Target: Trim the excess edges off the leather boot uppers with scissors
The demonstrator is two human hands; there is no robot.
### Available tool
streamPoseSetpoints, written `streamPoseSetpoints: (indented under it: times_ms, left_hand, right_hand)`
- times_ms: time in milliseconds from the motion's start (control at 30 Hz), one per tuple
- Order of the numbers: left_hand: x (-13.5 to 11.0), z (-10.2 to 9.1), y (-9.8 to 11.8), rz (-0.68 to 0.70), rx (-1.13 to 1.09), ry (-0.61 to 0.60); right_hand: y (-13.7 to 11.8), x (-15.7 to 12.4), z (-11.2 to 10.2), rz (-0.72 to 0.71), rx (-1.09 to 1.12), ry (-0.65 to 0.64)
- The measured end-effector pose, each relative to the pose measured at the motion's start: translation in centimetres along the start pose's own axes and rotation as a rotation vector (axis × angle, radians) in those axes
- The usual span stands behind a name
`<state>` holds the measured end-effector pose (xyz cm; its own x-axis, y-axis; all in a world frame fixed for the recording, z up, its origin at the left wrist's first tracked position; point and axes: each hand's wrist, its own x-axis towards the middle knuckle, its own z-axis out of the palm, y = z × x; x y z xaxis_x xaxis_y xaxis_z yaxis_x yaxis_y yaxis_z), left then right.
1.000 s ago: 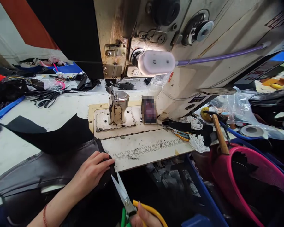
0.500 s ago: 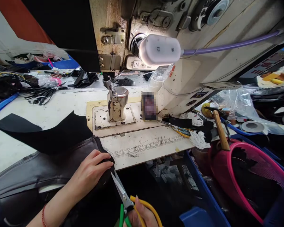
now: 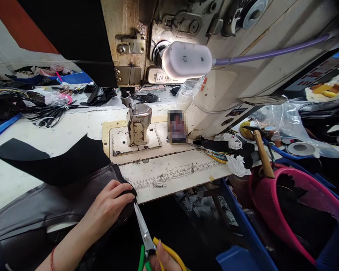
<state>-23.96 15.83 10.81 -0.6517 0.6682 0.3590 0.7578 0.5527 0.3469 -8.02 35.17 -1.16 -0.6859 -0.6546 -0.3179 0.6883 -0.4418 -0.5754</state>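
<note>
My left hand (image 3: 113,203) pinches the edge of a dark leather piece (image 3: 73,199) that lies over the front edge of the machine table. Black fabric (image 3: 59,162) spreads along the far side of the leather. In my right hand (image 3: 165,258), low in the view, is a pair of scissors (image 3: 144,229) with one yellow and one green handle. The blades are nearly together, and their tips touch the dark edge just below my left fingertips. Part of my right hand is cut off by the bottom of the view.
A post-bed sewing machine (image 3: 138,124) stands behind my hands, its white lamp (image 3: 186,60) lit. Along the right are a second pair of scissors (image 3: 214,154), a hammer (image 3: 262,154) and a pink basket (image 3: 274,203) holding black scraps. A ruler scale (image 3: 172,175) marks the table's front.
The scissor blades have closed together, and the scissors with my right hand have shifted slightly left. My left hand keeps its pinch on the leather. The view has turned a little.
</note>
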Motion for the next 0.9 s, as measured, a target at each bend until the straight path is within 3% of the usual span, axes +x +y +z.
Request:
streamPoseSetpoints:
  times_ms: [133,367,500,700,900]
  left_hand:
    - [0.0,0.0,-0.1,0.021,0.037,-0.038]
    - [0.1,-0.3,-0.1,0.05,-0.021,-0.026]
    - [0.1,-0.4,0.0,0.04,-0.023,-0.025]
    - [0.0,-0.3,0.0,0.028,-0.012,-0.041]
    - [-0.1,-0.3,0.1,0.013,-0.026,-0.058]
  right_hand:
    - [0.2,0.3,0.3,0.02,0.001,-0.065]
    - [-2.2,0.8,2.4,0.056,-0.012,-0.068]
    - [-2.0,0.0,2.0,0.027,-0.013,-0.092]
    - [-0.3,-0.3,0.5,-0.037,-0.036,0.032]
    - [-1.7,-0.9,1.3,-0.008,-0.077,0.117]
